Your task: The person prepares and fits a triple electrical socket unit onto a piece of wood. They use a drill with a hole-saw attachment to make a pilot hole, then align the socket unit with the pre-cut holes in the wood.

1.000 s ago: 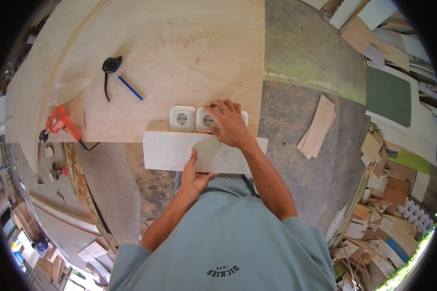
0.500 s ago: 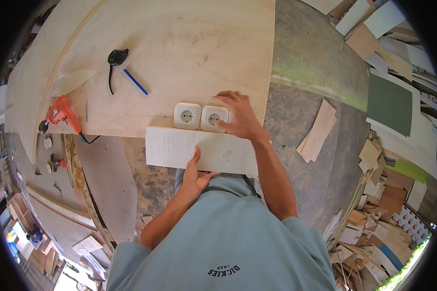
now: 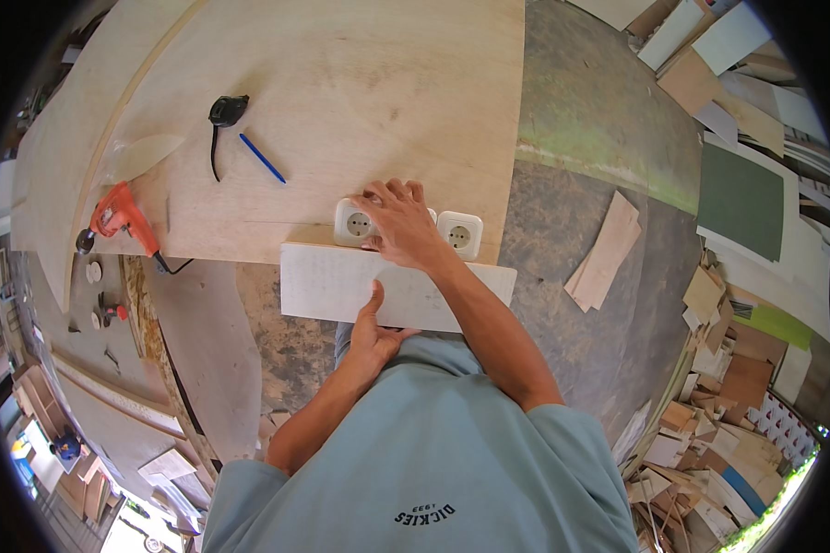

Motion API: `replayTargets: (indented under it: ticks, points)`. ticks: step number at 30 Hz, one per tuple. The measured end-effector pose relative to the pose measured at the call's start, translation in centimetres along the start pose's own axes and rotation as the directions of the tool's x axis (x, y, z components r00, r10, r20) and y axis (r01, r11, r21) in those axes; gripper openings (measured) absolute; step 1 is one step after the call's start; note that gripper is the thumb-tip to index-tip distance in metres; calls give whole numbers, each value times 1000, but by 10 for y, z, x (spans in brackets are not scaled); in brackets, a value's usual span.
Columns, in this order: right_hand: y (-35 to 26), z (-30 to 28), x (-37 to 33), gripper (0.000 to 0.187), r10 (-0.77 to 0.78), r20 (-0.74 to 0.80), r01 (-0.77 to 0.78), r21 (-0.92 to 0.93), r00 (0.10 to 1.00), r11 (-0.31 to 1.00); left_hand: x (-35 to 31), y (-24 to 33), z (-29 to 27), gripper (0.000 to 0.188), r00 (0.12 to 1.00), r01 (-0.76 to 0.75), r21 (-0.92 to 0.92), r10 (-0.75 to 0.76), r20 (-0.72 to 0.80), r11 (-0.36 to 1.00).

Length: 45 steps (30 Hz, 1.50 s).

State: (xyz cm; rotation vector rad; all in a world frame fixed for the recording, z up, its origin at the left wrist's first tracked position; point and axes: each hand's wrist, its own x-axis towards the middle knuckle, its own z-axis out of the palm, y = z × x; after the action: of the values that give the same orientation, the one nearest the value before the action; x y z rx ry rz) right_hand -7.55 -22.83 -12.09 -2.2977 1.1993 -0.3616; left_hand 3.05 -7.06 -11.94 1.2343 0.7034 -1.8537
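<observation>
White plastic lies at the fingertips of the right hand (image 3: 398,224), whose fingers and thumb are bent around the right side of the left socket (image 3: 349,223); whether they press on it I cannot tell. That socket lies to the left of the palm, so this hand is much the nearer one to it. A middle socket (image 3: 432,214) is mostly hidden behind the same hand, and the right socket (image 3: 459,236) sits on its other side. The three form a row running left to right, along the far long edge of a white board (image 3: 323,281) whose long axis runs the same way. The left hand (image 3: 376,339) pinches the board's near edge, thumb flat on the face, fingers below, well apart from the sockets.

Beyond the row stretches the plywood bench (image 3: 341,92). Up and to the left lie a blue pen (image 3: 263,158) and, past it, a black tape measure (image 3: 229,111); farther left, an orange drill (image 3: 124,219) lies near the bench edge.
</observation>
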Motion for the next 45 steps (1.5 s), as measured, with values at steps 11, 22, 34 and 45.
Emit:
replayTargets:
  ticks: [11, 22, 34, 45]
  points:
    - [4, -3, 2, 76, -62, 42, 63, -28, 997, 998, 0, 1, -2, 78, 1000, 1, -12, 0, 24, 1000]
    - [9, -6, 3, 75, -79, 79, 79, 3, 994, 997, 0, 0, -6, 72, 998, -13, 9, 13, 66, 1000]
    - [17, 7, 3, 76, -169, 47, 167, 42, 985, 985, -9, 0, -1, 74, 1000, -24, 57, 23, 21, 998]
    - [15, -2, -1, 72, -172, 36, 169, 54, 985, 984, 1, -7, -39, 74, 994, -66, 77, 59, 88, 995]
